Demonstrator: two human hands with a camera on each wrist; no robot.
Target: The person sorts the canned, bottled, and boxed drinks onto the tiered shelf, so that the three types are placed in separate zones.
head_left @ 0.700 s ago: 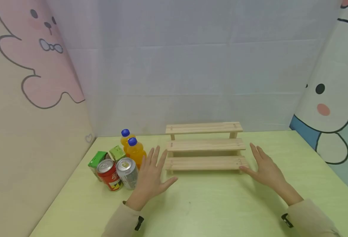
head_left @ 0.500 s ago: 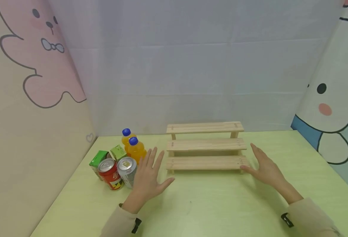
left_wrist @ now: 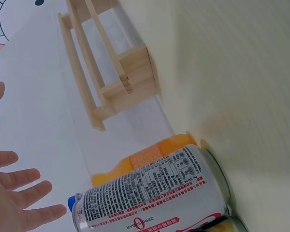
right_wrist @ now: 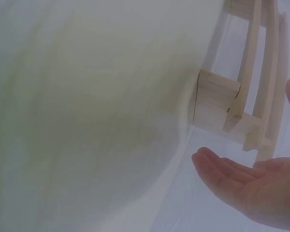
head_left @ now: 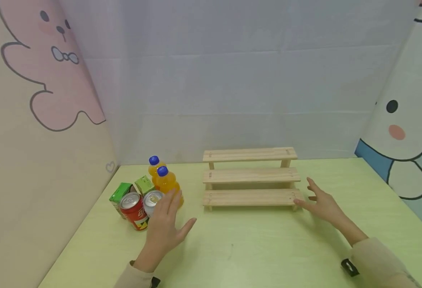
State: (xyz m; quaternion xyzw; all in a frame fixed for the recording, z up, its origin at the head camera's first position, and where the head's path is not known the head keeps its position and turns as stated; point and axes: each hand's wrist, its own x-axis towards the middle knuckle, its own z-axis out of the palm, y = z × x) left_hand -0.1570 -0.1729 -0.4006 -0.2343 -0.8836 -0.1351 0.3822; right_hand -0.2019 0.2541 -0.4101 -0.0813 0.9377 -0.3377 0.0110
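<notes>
Near the drinks at the left of the table (head_left: 232,256), the person's left hand (head_left: 162,228) is showing its back to the head camera, its fingers pointing forward and its thumb sticking out to the right. Fingers and thumb are standing apart and gripping nothing; the left wrist view is showing the fingertips near the top of the silver can (left_wrist: 150,193), though whether any are touching it I cannot tell. Across the table, the right hand (head_left: 324,206) is hanging with thumb and loosely bent fingers apart, likewise gripping nothing. Its thumb tip is appearing just beside the right end of the lowest board of the wooden rack (head_left: 250,175); contact is not showing clearly.

The three-tiered rack is standing upright towards the back, beyond and between the hands, before a white sheet (head_left: 214,80). Left of it, the silver can is standing upright, the left hand covering much of it in the head view. A red can (head_left: 136,212) is standing close on its left. Behind the cans, a green carton (head_left: 121,192) and a lighter carton (head_left: 144,185) are sitting partly hidden, while a front bottle (head_left: 167,182) and a rear bottle (head_left: 152,170), both orange with blue caps, are standing to their right
</notes>
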